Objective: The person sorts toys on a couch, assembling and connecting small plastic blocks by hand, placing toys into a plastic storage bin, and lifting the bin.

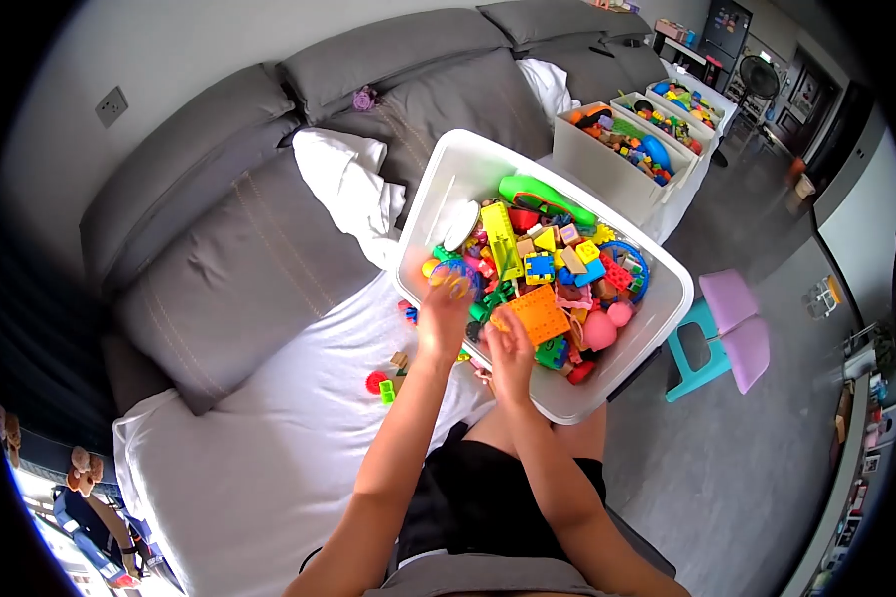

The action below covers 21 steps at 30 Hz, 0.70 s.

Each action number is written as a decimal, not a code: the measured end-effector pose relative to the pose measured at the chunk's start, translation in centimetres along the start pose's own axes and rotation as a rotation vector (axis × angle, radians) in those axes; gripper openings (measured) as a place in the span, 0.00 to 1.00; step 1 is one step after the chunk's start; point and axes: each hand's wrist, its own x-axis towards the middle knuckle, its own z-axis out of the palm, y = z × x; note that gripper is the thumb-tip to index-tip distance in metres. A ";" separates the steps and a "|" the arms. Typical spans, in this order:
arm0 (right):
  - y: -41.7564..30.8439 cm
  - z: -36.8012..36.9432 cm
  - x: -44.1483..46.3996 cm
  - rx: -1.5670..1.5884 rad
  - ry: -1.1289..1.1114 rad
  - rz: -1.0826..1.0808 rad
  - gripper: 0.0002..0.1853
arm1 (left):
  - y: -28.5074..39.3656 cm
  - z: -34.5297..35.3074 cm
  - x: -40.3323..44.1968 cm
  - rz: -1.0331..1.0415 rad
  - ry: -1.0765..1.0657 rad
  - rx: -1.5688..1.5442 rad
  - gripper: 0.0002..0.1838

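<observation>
Handling toys in the white bin (pixel 468 164): left hand (pixel 444 303) at 9 o'clock by round blue toy (pixel 466 270), right hand (pixel 509 353) at 7 by orange block (pixel 542 316). Can't tell if either grip pinches. Next move likely calls for clearance from neighboring toys.

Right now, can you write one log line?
left hand: over toys | right hand: by orange block | green block: on sheet, outside bin

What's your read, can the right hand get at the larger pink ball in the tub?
Probably yes: the larger pink ball looks uncovered from above, and the right hand is nearby, with the orange block between them but not over it.
</observation>
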 end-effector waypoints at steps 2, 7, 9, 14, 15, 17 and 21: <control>-0.9 0.1 1.2 -0.011 0.005 -0.089 0.15 | 1.4 3.6 1.0 -0.331 -0.097 -0.499 0.22; 3.6 -3.4 -1.1 -0.196 -0.204 -0.028 0.13 | -2.0 -1.8 -1.6 -0.196 0.123 -0.140 0.25; 6.3 -4.4 -3.5 -0.356 -0.284 0.031 0.10 | -3.7 -7.1 -4.7 -0.021 0.246 0.140 0.19; 11.1 -4.9 -7.5 -0.806 -0.652 -0.100 0.10 | -2.9 -18.1 -14.5 0.175 0.485 1.193 0.11; 12.2 -5.0 -8.0 -0.858 -0.703 -0.075 0.11 | -2.8 -19.4 -16.4 0.175 0.439 1.302 0.10; 12.8 -4.4 -8.7 -0.969 -0.762 -0.060 0.13 | -3.0 -20.6 -19.5 0.123 0.322 1.438 0.11; 12.9 -1.1 -9.0 -1.163 -0.877 -0.141 0.25 | -3.4 -20.2 -21.1 0.195 0.126 1.581 0.11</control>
